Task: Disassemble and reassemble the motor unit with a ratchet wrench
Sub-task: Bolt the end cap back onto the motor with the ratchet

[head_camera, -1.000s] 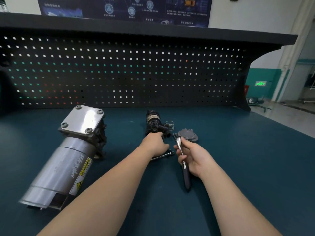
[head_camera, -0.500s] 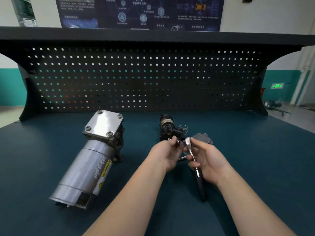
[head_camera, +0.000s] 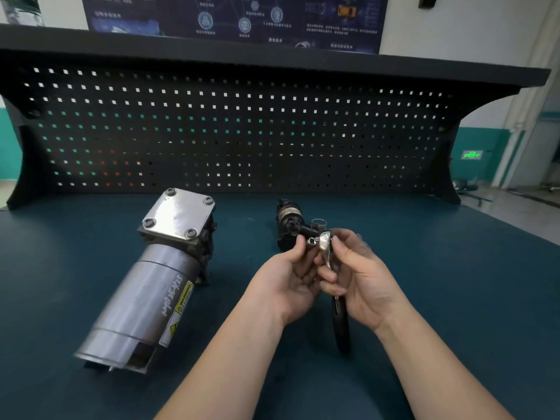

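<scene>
1. The right hand (head_camera: 363, 277) grips the chrome ratchet wrench with black handle (head_camera: 327, 253).
2. The left hand (head_camera: 288, 274) pinches a small silver socket (head_camera: 312, 240) at the wrench head.
3. The grey cylindrical motor unit (head_camera: 151, 286) lies on the left of the dark teal bench (head_camera: 454, 298).

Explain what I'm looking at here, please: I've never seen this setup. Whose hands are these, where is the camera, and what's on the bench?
There is no machine: a person works with bare hands, filmed by a camera worn on the head, looking forward and down. The right hand holds a ratchet wrench by its shiny neck, its dark handle pointing towards the person. The left hand pinches a small metal piece, possibly a socket, at the wrench head. On the blue bench lies a large silver motor with a square plate and four bolts. Behind the hands stand a small black part and a wire spring. A black pegboard forms the back.
</scene>
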### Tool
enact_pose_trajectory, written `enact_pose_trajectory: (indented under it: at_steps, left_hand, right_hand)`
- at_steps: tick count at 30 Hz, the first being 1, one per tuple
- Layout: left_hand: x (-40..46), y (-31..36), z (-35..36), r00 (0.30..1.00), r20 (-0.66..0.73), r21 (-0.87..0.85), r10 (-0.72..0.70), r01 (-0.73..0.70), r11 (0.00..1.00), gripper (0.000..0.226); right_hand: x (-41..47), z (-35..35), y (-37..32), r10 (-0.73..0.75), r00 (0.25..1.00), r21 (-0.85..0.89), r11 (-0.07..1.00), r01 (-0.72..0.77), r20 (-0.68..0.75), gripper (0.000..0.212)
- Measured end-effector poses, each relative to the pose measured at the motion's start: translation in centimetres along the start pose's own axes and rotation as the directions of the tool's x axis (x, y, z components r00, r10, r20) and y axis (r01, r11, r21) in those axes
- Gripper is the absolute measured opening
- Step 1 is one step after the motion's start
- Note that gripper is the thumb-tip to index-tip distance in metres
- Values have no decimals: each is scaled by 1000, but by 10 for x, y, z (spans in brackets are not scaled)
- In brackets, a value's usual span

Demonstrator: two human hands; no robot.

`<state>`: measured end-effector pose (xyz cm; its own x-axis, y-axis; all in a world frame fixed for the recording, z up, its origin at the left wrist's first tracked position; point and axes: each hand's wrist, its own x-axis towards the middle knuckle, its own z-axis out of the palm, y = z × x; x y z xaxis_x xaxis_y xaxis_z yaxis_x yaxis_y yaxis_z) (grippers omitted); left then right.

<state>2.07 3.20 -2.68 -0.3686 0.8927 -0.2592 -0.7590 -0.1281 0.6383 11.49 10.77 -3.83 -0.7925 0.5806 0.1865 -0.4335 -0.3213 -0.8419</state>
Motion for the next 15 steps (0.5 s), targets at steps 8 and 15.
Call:
enact_pose_trajectory:
  at_steps: [8, 15]
  left_hand:
    - [-1, -3, -1, 997, 15, 82, 81, -82, 993, 23]
    - [5, -8, -4, 980, 21, 124, 198, -199, 972, 24]
  right_hand:
    - [-1, 2, -1, 10, 998, -67, 998, -14, -60, 4]
    - [-1, 4, 2, 15, 996, -26, 1000, -17, -90, 6]
